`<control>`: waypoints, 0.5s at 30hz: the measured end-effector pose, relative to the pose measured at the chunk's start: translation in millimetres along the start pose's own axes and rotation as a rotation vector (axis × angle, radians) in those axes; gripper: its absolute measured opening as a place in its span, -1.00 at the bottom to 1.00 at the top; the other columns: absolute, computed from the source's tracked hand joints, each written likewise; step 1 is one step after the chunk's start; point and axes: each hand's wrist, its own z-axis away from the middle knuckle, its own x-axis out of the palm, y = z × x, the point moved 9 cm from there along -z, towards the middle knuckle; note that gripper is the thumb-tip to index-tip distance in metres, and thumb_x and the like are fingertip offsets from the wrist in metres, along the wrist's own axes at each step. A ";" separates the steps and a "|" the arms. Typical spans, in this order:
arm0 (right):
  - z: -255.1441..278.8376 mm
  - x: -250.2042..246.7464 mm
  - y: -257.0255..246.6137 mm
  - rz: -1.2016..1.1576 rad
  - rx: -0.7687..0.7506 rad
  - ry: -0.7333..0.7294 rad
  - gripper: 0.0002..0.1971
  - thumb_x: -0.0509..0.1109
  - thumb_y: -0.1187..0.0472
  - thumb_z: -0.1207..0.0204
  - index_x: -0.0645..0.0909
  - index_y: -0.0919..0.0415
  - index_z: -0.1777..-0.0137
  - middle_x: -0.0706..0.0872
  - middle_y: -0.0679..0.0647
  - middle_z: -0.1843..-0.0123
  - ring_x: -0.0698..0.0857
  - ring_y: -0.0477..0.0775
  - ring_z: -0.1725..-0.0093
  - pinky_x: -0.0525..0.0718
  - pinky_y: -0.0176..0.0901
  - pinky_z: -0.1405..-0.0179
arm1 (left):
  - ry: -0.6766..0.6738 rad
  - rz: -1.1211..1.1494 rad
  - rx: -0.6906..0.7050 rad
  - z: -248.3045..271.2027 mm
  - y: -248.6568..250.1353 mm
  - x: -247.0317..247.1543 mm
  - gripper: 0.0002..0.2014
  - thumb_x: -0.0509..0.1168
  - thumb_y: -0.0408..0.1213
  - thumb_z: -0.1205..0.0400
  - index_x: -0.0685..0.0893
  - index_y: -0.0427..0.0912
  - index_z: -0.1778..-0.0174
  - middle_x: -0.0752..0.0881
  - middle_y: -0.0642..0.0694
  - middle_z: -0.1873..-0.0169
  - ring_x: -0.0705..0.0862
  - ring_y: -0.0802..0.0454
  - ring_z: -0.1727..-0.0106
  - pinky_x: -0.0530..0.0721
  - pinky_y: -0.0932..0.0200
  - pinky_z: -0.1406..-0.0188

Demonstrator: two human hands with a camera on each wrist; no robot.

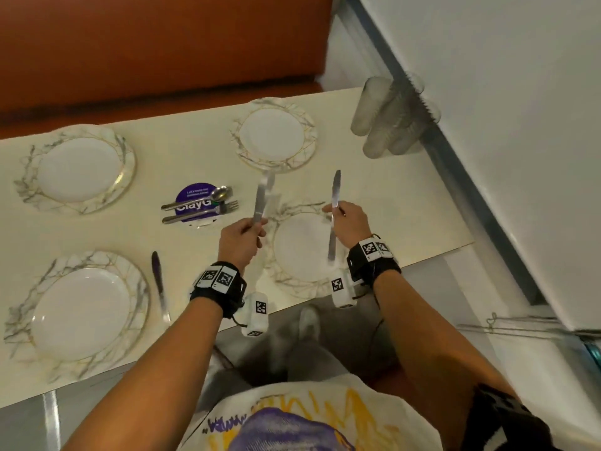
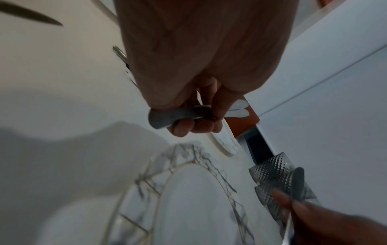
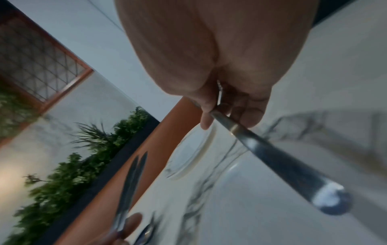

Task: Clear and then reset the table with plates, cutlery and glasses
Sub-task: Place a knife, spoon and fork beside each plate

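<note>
Laying out knives is the step in hand, by the look of it. At the frame's centre the left hand (image 1: 242,234) grips two knives (image 1: 261,198) by their handles, blades pointing up-frame, while the right hand (image 1: 348,222) pinches a single knife (image 1: 334,203) at its middle above the nearest plate (image 1: 292,281). Four plates already sit on the worktop (image 1: 182,151), one knife (image 1: 159,281) lies beside the lower-left plate (image 1: 81,312), and a spoon and fork (image 1: 200,203) rest mid-frame. Glasses (image 1: 387,115) stand upper right. Next, each held knife probably needs setting down just beside a plate.
</note>
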 end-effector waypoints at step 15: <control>-46.7 -52.0 133.0 0.118 0.118 -0.042 -0.95 0.51 0.33 -0.51 0.72 0.23 0.06 0.79 0.12 0.09 0.78 0.12 0.13 0.81 -0.04 0.04 | 0.119 0.053 -0.108 -7.6 4.0 93.4 -0.73 0.27 -0.37 -0.72 0.88 -0.06 -0.07 0.75 -0.07 0.24 0.53 0.04 0.42 0.34 0.25 0.62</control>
